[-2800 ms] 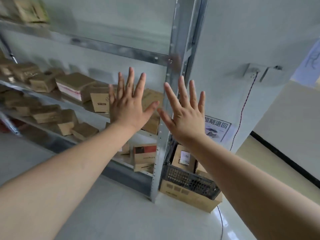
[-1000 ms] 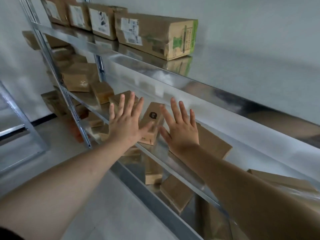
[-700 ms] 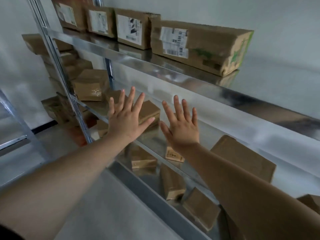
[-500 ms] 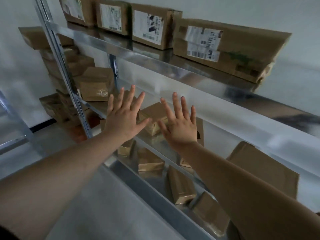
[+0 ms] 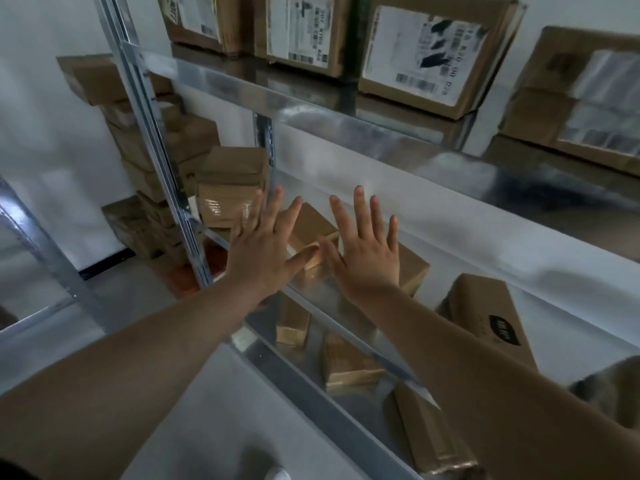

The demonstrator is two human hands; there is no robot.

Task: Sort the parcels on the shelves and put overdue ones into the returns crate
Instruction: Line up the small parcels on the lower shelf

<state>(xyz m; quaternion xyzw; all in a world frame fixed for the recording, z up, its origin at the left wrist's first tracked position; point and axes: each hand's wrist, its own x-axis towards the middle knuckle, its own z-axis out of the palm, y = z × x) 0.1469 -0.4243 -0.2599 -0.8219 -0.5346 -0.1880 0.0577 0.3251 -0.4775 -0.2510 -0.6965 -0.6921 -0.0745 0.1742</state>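
A metal rack [image 5: 263,95] of shiny shelves stands against a white wall [image 5: 52,109], with a pale grey floor [image 5: 194,403] below.

The left hand [image 5: 259,252] and right hand [image 5: 367,252] are held out flat in front of the middle shelf [image 5: 346,308], backs toward the camera. The fingers [image 5: 273,211] of both are straight and spread, and they hold nothing. The two thumbs point toward each other and nearly meet.

On the top shelf [image 5: 398,129], labelled parcels [image 5: 426,53] stand in a row near its front edge, their white labels facing out.

On the middle shelf, a small box [image 5: 308,226] lies near the front edge, just behind the hands and between them. A taller box [image 5: 232,185] stands toward the left end by the upright post [image 5: 162,174]. A box with a black mark [image 5: 491,317] lies to the right, beside the right forearm.

On the lower shelf [image 5: 311,386], several small boxes [image 5: 349,365] lie along the front edge.

Beyond the post, more boxes [image 5: 138,133] are stacked on a further section of rack. Part of another metal frame [image 5: 45,261] crosses the left side of the view. The crate is not in view.
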